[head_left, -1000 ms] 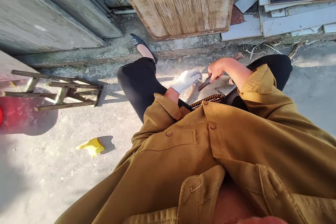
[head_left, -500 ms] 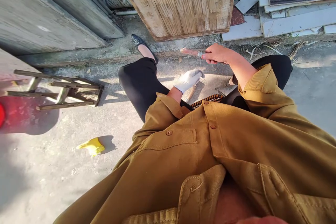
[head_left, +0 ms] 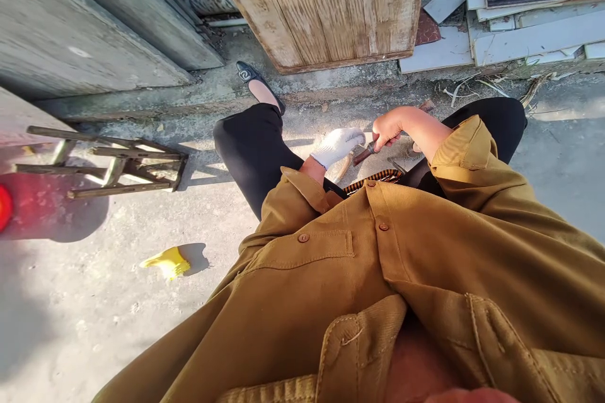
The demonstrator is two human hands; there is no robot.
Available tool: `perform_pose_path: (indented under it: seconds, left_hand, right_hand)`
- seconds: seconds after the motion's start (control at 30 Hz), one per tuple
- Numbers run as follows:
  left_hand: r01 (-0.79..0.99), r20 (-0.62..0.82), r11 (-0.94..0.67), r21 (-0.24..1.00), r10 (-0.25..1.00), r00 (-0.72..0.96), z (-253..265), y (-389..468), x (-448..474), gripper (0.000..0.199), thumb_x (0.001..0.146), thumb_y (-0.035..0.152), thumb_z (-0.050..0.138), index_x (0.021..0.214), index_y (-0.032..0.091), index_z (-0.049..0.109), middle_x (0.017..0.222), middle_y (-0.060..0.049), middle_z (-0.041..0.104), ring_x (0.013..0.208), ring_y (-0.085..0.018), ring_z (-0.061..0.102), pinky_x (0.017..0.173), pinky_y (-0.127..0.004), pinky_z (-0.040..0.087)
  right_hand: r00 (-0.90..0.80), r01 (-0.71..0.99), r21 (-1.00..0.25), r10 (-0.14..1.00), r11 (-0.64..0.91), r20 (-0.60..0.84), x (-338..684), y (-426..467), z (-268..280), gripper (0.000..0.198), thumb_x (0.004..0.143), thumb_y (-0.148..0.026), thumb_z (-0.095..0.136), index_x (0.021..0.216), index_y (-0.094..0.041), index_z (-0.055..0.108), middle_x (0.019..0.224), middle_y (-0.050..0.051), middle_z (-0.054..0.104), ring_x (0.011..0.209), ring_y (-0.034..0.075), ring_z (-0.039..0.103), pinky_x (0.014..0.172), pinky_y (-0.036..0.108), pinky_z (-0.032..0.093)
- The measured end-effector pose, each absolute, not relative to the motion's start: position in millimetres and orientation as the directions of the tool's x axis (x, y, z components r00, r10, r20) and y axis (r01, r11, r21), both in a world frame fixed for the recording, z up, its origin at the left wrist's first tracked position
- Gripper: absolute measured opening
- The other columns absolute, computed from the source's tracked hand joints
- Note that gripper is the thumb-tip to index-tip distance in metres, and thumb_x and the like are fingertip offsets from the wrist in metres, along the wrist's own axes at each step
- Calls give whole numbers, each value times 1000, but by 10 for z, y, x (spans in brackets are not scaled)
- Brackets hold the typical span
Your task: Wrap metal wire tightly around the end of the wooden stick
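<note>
My right hand (head_left: 390, 129), bare, is wrapped round a brown stick (head_left: 362, 156) that slants down to the left, its other end showing beyond the wrist. Thin wire is wound round the stick beside my fingers. My left hand (head_left: 338, 145), in a white knitted glove, is closed just left of the stick, with fingertips close to my right hand. The wire between the hands is too fine to make out now. Under the glove lies a pale wooden piece (head_left: 346, 167), partly hidden. An orange and black striped edge (head_left: 373, 180) shows in front of my shirt.
A small wooden stool (head_left: 113, 164) lies at left near a blurred red object (head_left: 4, 208). A yellow item (head_left: 170, 262) is on the concrete. Ahead stand a plank panel (head_left: 326, 6) and grey boards (head_left: 94, 31); at right are stacked strips (head_left: 529, 38).
My right hand has come down towards me and turned the stick from nearly level to slanting. My gloved hand has stayed almost in place.
</note>
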State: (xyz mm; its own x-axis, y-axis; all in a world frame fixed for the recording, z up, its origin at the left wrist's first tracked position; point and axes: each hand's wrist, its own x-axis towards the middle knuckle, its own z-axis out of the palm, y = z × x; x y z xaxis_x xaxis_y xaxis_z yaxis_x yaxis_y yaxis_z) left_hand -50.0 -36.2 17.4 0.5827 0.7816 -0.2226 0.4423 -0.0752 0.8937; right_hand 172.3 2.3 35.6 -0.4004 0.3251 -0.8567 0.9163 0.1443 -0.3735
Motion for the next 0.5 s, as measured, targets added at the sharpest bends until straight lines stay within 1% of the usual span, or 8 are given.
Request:
perform_pose_path:
  seconds: [0.07, 0.13, 0.2, 0.27, 0.3, 0.37, 0.43, 0.5]
  left_hand:
    - [421, -208, -60, 905, 800, 562, 119, -364, -542, 17, 93, 30, 74, 80, 21, 74, 77, -6, 74, 87, -25, 71, 88, -38, 56]
    - [404, -213, -26, 914, 818, 535, 25, -333, -550, 19, 92, 36, 75, 80, 21, 75, 76, -7, 73, 89, -28, 75, 82, -38, 57]
    - [392, -233, 13, 920, 823, 519, -103, -271, -520, 22, 87, 40, 81, 80, 21, 73, 75, -5, 72, 84, -26, 74, 78, -36, 56]
    - [382, -263, 51, 923, 809, 525, -229, -200, -477, 27, 85, 42, 84, 79, 19, 71, 73, -2, 70, 75, -20, 68, 75, -32, 55]
    - [334, -291, 123, 934, 804, 518, -278, -170, -461, 30, 85, 43, 86, 79, 19, 69, 71, -2, 68, 68, -17, 64, 70, -30, 53]
    - [273, -296, 178, 946, 820, 490, -326, -137, -449, 30, 94, 45, 81, 84, 18, 70, 67, 0, 62, 59, -13, 55, 61, -26, 47]
    - [239, -282, 182, 954, 818, 502, -307, -143, -450, 29, 103, 43, 74, 90, 18, 72, 62, 2, 56, 54, -11, 49, 56, -25, 42]
    - [240, -273, 164, 957, 790, 548, -241, -181, -438, 25, 106, 37, 70, 92, 17, 74, 58, 4, 52, 52, -10, 46, 55, -24, 38]
  right_hand:
    - [-462, 887, -442, 289, 135, -839, 1710, 23, 397, 37, 109, -36, 79, 80, -15, 72, 70, 0, 61, 67, 15, 55, 72, 32, 41]
    - [-518, 855, -503, 258, 125, -816, 1712, 35, 462, 39, 112, -33, 73, 77, -16, 68, 67, -1, 60, 64, 14, 52, 71, 31, 40]
    - [-564, 824, -557, 252, 105, -786, 1734, 50, 541, 40, 113, -29, 70, 75, -17, 66, 65, -3, 58, 62, 13, 51, 72, 30, 40]
    - [-612, 781, -619, 297, 80, -733, 1779, 61, 620, 40, 112, -27, 69, 74, -17, 65, 63, -3, 57, 61, 12, 51, 73, 29, 40]
    - [-631, 753, -654, 351, 64, -692, 1806, 64, 656, 40, 111, -27, 70, 73, -17, 65, 62, -3, 56, 61, 12, 50, 72, 29, 40]
    - [-621, 696, -718, 512, 10, -594, 1862, 66, 717, 41, 111, -32, 74, 74, -18, 65, 62, -3, 57, 61, 11, 50, 70, 28, 40]
    - [-516, 642, -763, 693, -76, -504, 1903, 65, 754, 44, 111, -42, 78, 76, -18, 63, 63, -2, 58, 60, 11, 50, 67, 27, 41]
    - [-357, 581, -796, 825, -171, -438, 1921, 71, 755, 48, 110, -53, 78, 80, -20, 61, 64, -1, 59, 60, 12, 51, 64, 27, 42]
